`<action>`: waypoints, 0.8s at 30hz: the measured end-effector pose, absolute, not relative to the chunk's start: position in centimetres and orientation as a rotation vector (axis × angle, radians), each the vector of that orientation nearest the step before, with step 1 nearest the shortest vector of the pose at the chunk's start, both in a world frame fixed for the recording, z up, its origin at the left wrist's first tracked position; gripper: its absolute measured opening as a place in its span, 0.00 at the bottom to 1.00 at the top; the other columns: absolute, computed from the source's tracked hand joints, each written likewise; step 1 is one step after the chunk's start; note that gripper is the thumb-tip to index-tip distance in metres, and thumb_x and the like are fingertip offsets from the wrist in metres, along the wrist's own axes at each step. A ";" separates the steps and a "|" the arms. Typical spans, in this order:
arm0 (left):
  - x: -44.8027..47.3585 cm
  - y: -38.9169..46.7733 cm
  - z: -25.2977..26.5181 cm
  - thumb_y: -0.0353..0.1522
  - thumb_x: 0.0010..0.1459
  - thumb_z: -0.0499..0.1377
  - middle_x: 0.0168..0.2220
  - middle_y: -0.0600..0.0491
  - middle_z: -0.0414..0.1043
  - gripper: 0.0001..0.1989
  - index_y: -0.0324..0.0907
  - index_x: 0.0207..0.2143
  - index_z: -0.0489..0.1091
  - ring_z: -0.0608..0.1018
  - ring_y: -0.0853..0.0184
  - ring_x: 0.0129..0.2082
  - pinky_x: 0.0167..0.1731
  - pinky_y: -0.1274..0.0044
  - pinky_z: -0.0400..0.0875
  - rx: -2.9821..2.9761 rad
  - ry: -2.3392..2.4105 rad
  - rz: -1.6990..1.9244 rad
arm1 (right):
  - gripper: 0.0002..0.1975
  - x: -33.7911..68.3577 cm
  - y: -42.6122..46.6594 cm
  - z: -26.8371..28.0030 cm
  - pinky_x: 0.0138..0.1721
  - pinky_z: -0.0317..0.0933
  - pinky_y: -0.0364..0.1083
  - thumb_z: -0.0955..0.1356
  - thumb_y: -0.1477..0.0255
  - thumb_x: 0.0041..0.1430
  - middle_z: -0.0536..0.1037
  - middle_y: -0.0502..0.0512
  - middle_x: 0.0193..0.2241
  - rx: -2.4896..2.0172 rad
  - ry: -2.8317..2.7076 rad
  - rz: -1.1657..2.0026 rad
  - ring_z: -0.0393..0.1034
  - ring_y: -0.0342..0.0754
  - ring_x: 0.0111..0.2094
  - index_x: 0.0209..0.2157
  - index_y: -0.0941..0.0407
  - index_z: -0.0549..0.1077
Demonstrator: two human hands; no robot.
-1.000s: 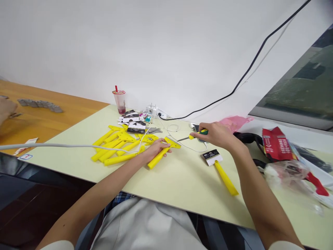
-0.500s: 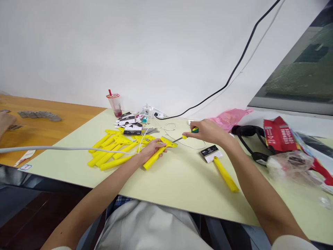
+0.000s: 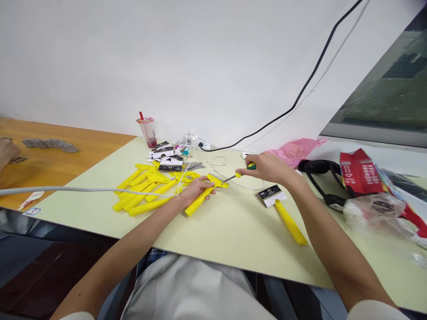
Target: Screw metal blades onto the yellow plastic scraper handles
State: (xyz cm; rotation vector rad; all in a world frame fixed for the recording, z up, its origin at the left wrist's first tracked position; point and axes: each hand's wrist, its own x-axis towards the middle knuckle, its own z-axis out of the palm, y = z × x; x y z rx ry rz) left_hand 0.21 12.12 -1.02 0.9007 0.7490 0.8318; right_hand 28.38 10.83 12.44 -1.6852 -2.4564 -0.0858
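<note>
A screwdriver (image 3: 238,174), piled yellow tools (image 3: 139,197) and printed cards (image 3: 171,165) suggest a small workshop

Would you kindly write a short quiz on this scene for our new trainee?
1. Open question: What does the right hand hold?

2. True or false: The left hand grips a yellow T-shaped tool.

3. Multiple choice: Where does the other yellow tool, the one with a black-and-white card over its head, lie?
A) Inside the plastic cup
B) Among the pile on the left
C) Apart from the pile, on the right

Key:
1. A screwdriver.
2. True.
3. C.
</note>
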 end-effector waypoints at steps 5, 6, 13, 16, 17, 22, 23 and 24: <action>0.3 12.1 -1.0 0.29 0.54 0.74 0.39 0.47 0.77 0.19 0.41 0.38 0.65 0.84 0.65 0.31 0.18 0.81 0.69 0.912 0.750 0.841 | 0.28 28.3 10.8 12.4 0.29 0.49 0.48 0.67 0.40 0.65 0.78 0.54 0.24 -1.707 -2.451 -0.068 0.70 0.53 0.28 0.33 0.52 0.73; 0.3 12.1 -1.1 0.29 0.54 0.74 0.39 0.47 0.77 0.19 0.41 0.38 0.65 0.84 0.65 0.31 0.18 0.81 0.69 0.910 0.752 0.842 | 0.28 28.3 10.8 12.3 0.29 0.49 0.48 0.67 0.40 0.65 0.78 0.54 0.24 -1.706 -2.452 -0.064 0.70 0.53 0.28 0.33 0.52 0.73; 0.3 12.2 -1.2 0.30 0.53 0.75 0.39 0.47 0.78 0.21 0.42 0.39 0.66 0.84 0.65 0.31 0.18 0.82 0.70 0.892 0.759 0.834 | 0.27 28.0 10.7 12.4 0.30 0.50 0.48 0.68 0.42 0.66 0.77 0.55 0.23 -1.691 -2.475 -0.087 0.72 0.54 0.29 0.32 0.52 0.73; 0.2 12.3 -1.2 0.30 0.52 0.76 0.40 0.47 0.78 0.21 0.42 0.39 0.66 0.84 0.65 0.31 0.18 0.82 0.70 0.891 0.754 0.830 | 0.27 28.0 10.8 12.4 0.30 0.50 0.48 0.68 0.41 0.66 0.78 0.55 0.24 -1.691 -2.473 -0.095 0.72 0.54 0.29 0.32 0.52 0.74; 0.2 12.3 -1.3 0.30 0.52 0.76 0.40 0.46 0.78 0.21 0.42 0.39 0.66 0.84 0.65 0.31 0.18 0.82 0.70 0.893 0.751 0.830 | 0.27 28.1 10.8 12.4 0.30 0.50 0.48 0.68 0.41 0.66 0.79 0.55 0.24 -1.695 -2.471 -0.097 0.72 0.54 0.29 0.32 0.52 0.74; 0.3 12.3 -1.4 0.30 0.54 0.75 0.39 0.47 0.78 0.20 0.42 0.39 0.65 0.84 0.65 0.31 0.17 0.82 0.69 0.905 0.749 0.838 | 0.28 28.2 10.9 12.3 0.29 0.50 0.48 0.67 0.40 0.66 0.79 0.55 0.25 -1.717 -2.466 -0.096 0.72 0.54 0.29 0.33 0.52 0.74; 0.3 12.3 -1.3 0.29 0.54 0.75 0.39 0.47 0.78 0.20 0.42 0.39 0.65 0.84 0.65 0.31 0.17 0.82 0.69 0.907 0.749 0.836 | 0.28 28.2 10.9 12.3 0.29 0.50 0.48 0.67 0.40 0.66 0.78 0.55 0.25 -1.719 -2.469 -0.096 0.72 0.54 0.29 0.33 0.52 0.74; 0.3 12.3 -1.3 0.29 0.54 0.75 0.39 0.47 0.78 0.20 0.42 0.38 0.65 0.84 0.65 0.31 0.17 0.82 0.69 0.907 0.751 0.835 | 0.28 28.2 10.9 12.3 0.29 0.49 0.48 0.67 0.40 0.66 0.78 0.55 0.25 -1.717 -2.470 -0.095 0.71 0.54 0.29 0.33 0.52 0.74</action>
